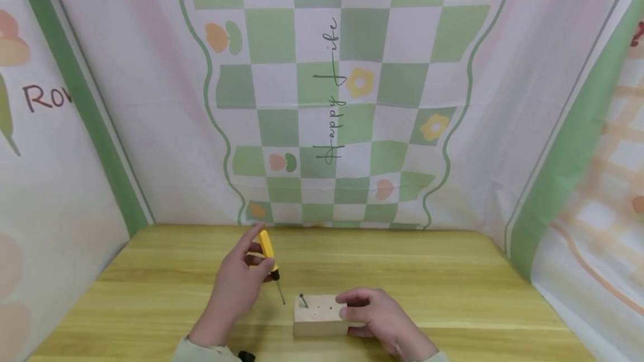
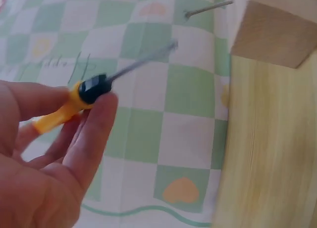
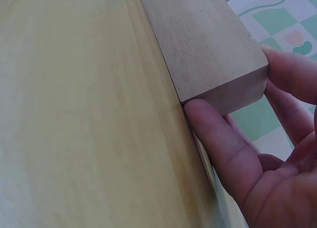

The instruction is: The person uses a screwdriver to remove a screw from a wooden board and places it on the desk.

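Observation:
My left hand (image 1: 238, 286) grips a screwdriver (image 1: 266, 244) by its yellow handle, left of the wooden block (image 1: 321, 328). Its thin metal shaft slopes down to the right, the tip apart from the block. A dark collar joins handle and shaft, plain in the left wrist view. Tilted in the block's top near the left end stands a screw (image 1: 304, 300), its head up. A few small holes show farther right on that face. My right hand (image 1: 379, 317) holds the block's right end, fingers and thumb against its edges in the right wrist view.
The block lies on a wood-grain table (image 1: 427, 272). Behind it hangs a green-and-white checked curtain (image 1: 322, 82), with more printed cloth at both sides. A small black object (image 1: 246, 356) shows by the left sleeve at the bottom edge.

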The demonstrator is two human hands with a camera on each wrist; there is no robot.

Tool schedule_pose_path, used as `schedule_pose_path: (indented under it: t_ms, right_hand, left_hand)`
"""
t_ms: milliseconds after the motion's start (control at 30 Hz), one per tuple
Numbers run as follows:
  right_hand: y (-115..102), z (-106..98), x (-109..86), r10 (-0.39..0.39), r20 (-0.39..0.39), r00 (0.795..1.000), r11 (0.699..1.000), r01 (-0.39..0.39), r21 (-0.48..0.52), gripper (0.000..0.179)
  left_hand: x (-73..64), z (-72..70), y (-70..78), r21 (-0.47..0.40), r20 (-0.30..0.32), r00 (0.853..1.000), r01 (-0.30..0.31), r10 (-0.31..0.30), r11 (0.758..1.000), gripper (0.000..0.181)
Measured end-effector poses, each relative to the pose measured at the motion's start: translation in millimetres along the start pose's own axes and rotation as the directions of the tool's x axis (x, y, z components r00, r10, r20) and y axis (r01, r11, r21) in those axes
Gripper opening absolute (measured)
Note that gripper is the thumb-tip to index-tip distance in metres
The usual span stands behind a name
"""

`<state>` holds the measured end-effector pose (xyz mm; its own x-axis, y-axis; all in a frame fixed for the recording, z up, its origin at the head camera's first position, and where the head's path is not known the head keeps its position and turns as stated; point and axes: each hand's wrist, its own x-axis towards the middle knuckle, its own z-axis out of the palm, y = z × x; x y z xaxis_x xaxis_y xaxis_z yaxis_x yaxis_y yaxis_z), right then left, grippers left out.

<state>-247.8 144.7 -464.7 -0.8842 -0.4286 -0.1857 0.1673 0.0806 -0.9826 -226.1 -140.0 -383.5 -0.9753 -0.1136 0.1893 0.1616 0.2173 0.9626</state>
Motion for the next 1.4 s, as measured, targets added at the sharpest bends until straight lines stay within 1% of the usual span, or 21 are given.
schedule_pose_path:
  t_ms: [67,167,233,300,400,567,667,767,1000,1233,1400]
  right_hand:
    - [0,0,-0.4,-0.001,-0.002,1.0,1.0,0.001,0.003,0.034]
    - [0,1,-0.7,-0.005,-0.005,1.0,1.0,0.005,0.01,0.034]
    - [0,2,-0.9,-0.008,-0.007,1.0,1.0,0.008,0.017,0.034]
    - [0,3,-1.1,-0.015,-0.009,1.0,1.0,0.015,0.02,0.034]
    - [1,4,-1.8,-0.027,-0.012,1.0,0.999,0.027,0.024,0.034]
    - [3,4,-2.8,-0.043,-0.008,0.999,0.998,0.044,0.04,0.035]
    - [3,4,-2.9,-0.045,-0.008,0.999,0.998,0.045,0.041,0.035]
    - [3,4,-2.8,-0.039,-0.01,0.999,0.998,0.039,0.043,0.035]
    - [3,2,-2.8,-0.024,-0.011,1.0,0.999,0.024,0.041,0.035]
    - [2,2,-3.9,-0.026,-0.007,1.0,0.999,0.026,0.034,0.035]
    - [1,3,-4.3,-0.03,-0.009,1.0,0.999,0.03,0.029,0.035]
  left_hand:
    - [1.1,-2.9,-1.5,-0.043,0.035,0.997,0.068,-0.066,0.997,0.073]
    - [0.0,-8.4,-7.8,-0.083,0.093,0.987,0.137,-0.129,0.987,0.073]
    - [-1.2,-14.2,-13.9,-0.082,0.143,0.977,0.17,-0.157,0.982,0.071]
    - [-2.0,-21.4,-20.3,-0.065,0.196,0.963,0.199,-0.183,0.978,0.07]
    - [-2.6,-33.1,-29.1,-0.036,0.252,0.944,0.228,-0.212,0.973,0.069]
    - [-5.4,-53.1,-44.7,-0.053,0.299,0.927,0.251,-0.224,0.967,0.071]
    - [-6.2,-62.4,-53.0,-0.04,0.326,0.915,0.267,-0.24,0.963,0.073]
    - [-7.9,-68.1,-60.5,-0.014,0.34,0.906,0.274,-0.253,0.962,0.073]
    - [-11.4,-68.6,-72.0,0.019,0.337,0.903,0.276,-0.266,0.961,0.073]
    - [-11.7,-65.3,-74.2,0.037,0.325,0.901,0.291,-0.287,0.956,0.071]
    - [-11.4,-64.4,-75.7,0.089,0.321,0.898,0.287,-0.301,0.954,0.069]
